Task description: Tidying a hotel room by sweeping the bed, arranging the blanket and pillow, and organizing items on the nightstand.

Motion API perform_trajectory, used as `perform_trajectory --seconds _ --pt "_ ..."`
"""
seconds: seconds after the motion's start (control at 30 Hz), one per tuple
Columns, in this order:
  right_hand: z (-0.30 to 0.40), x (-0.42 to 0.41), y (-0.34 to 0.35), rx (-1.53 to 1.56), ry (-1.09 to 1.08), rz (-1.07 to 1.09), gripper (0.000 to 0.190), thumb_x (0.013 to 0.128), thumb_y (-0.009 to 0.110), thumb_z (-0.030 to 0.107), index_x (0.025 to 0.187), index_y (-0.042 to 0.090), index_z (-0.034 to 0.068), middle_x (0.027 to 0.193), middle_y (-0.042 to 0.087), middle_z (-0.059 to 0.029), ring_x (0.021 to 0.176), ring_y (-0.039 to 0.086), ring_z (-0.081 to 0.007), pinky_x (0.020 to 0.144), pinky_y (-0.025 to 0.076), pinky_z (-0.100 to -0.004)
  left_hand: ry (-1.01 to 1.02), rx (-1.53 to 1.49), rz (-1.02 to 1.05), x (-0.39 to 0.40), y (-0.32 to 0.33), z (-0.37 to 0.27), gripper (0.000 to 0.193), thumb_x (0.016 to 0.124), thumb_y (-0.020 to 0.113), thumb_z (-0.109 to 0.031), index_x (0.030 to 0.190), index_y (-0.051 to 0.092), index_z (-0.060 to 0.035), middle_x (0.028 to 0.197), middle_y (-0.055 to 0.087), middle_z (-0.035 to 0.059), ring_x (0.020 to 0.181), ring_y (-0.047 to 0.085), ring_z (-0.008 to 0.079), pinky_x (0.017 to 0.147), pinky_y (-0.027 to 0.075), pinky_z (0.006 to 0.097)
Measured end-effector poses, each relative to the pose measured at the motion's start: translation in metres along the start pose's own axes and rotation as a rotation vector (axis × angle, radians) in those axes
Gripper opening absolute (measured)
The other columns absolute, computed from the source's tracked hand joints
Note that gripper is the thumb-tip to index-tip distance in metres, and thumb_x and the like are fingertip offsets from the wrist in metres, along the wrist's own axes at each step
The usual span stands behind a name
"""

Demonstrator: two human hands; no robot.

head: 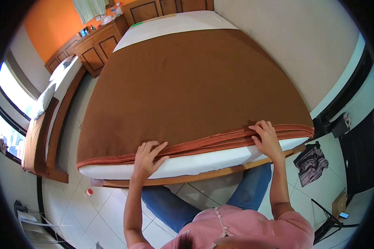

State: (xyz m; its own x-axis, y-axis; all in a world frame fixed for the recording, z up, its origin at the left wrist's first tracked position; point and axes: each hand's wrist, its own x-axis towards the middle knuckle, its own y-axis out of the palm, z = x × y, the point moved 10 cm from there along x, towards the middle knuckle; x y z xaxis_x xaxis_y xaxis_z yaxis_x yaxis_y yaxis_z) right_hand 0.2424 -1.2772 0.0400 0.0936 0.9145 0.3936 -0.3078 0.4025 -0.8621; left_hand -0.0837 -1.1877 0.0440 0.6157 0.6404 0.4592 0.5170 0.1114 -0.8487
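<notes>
A brown blanket [187, 84] with a rust-orange hem [205, 141] covers most of the bed before me. At the near end, the hem lies in layered folds above the white mattress sheet [199, 162]. My left hand [148, 158] rests on the blanket's near edge, thumb and index finger spread apart at the hem. Farther right along this edge, my right hand [265, 137] touches the folds. Its thumb and index finger lie on either side of the hem; whether they pinch the cloth is unclear.
The wooden bed frame [187, 179] runs above my knees. A second bed [54, 124] stands left, beyond a wooden cabinet [96, 46]. A red-and-white container [88, 192] lies on the tiled floor. Dark striped cloth [311, 163] and a black metal stand [333, 219] are on the right.
</notes>
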Motion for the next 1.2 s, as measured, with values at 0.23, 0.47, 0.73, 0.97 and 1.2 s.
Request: perform_trajectory --seconds 0.23,0.47,0.73,0.97,1.2 --pt "-0.027 -0.012 -0.008 -0.028 -0.009 -0.149 0.017 0.073 0.060 0.003 0.090 0.062 0.005 0.090 0.052 -0.0080 0.086 0.049 -0.0266 0.072 0.041 -0.0353 0.107 -0.161 0.040 0.033 0.037 -0.039 0.019 0.075 0.065 -0.014 0.092 0.066 -0.0084 0.078 0.054 0.0037 0.072 0.053 0.0204 0.065 0.046 0.0327" --pt "-0.008 -0.055 -0.023 0.011 -0.078 -0.140 0.010 0.070 0.062 0.004 0.081 0.060 0.002 0.082 0.051 -0.0069 0.080 0.048 -0.0259 0.069 0.040 -0.0359 0.223 -0.228 0.061 0.004 0.033 -0.050 0.005 0.071 0.063 -0.006 0.075 0.063 -0.0041 0.073 0.056 0.0083 0.069 0.054 0.0255 0.061 0.044 0.0359" --pt "-0.045 -0.051 -0.046 0.042 -0.071 -0.210 0.029 0.068 0.060 0.002 0.096 0.059 0.008 0.099 0.052 -0.0117 0.097 0.047 -0.0295 0.084 0.038 -0.0404 0.137 -0.235 0.144 0.028 0.051 -0.067 0.026 0.067 0.073 -0.025 0.083 0.062 -0.0076 0.076 0.055 0.0059 0.070 0.054 0.0252 0.062 0.044 0.0345" --pt "-0.228 -0.112 -0.117 -0.354 0.489 -0.482 0.046 0.067 0.046 -0.014 0.108 0.055 0.005 0.108 0.052 -0.0138 0.103 0.047 -0.0347 0.090 0.039 -0.0379 0.207 -0.220 0.110 0.065 0.069 -0.107 0.038 0.068 0.073 -0.025 0.101 0.063 -0.0109 0.077 0.051 0.0046 0.069 0.055 0.0227 0.064 0.046 0.0340" --pt "-0.243 -0.120 -0.119 -0.339 0.429 -0.464 0.024 0.081 0.047 -0.003 0.101 0.060 0.002 0.100 0.061 -0.0129 0.095 0.057 -0.0311 0.082 0.045 -0.0350 0.247 -0.215 0.061 0.062 0.087 -0.115 0.024 0.071 0.070 -0.015 0.094 0.068 -0.0114 0.072 0.049 0.0039 0.063 0.053 0.0193 0.056 0.044 0.0317"
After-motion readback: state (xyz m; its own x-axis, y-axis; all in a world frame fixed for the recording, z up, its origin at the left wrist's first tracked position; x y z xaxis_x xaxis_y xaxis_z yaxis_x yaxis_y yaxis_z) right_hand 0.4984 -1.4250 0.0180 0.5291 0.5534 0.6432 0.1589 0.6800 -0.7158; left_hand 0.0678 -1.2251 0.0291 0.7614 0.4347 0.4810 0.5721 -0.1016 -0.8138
